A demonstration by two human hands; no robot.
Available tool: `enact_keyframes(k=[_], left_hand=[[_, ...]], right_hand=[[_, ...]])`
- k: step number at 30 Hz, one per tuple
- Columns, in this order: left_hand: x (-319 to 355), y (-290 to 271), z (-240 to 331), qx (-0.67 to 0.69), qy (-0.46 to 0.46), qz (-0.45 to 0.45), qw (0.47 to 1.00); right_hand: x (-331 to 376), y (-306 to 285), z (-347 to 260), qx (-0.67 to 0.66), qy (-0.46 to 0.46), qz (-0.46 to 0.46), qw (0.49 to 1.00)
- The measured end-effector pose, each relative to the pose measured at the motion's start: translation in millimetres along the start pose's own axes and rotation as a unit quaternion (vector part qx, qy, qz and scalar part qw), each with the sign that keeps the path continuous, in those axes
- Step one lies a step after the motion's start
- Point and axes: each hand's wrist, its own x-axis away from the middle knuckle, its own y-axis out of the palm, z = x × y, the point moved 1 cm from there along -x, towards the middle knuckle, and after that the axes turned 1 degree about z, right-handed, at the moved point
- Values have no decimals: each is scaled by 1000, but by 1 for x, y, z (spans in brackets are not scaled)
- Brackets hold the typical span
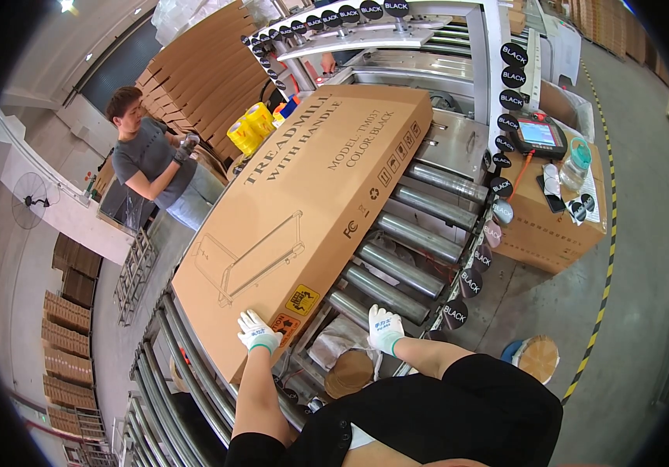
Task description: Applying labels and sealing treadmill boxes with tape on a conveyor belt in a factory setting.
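Observation:
A long brown carton printed with a line drawing of a treadmill lies flat on a roller conveyor, slanting from the near left to the far right. My left hand, in a white glove, rests with fingers spread on the carton's near end, beside yellow and orange labels. To the right of the carton, my right hand is in a matching glove. Its fingers are stretched out over the near metal rollers; whether it touches them I cannot tell. Neither hand grips anything.
A co-worker stands beyond the carton at left, near yellow tape rolls and stacked flat cardboard. A white frame with round black stickers spans the conveyor. At right, a box carries a control tablet and a bottle.

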Motion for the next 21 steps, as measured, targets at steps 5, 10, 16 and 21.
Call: enact_keyframes(k=[5, 10, 16, 21], left_hand=[[-1, 1, 0, -1, 0, 0, 1000], [0, 0, 0, 1, 2, -2, 1000], [0, 0, 0, 2, 3, 0, 1000], [1, 0, 0, -1, 3, -1, 1000]], right_hand=[[0, -1, 0, 3, 3, -37, 999], [0, 0, 0, 4, 0, -31, 1000], [0, -1, 0, 6, -1, -27, 1000], [1, -2, 0, -2, 1, -28, 1000]])
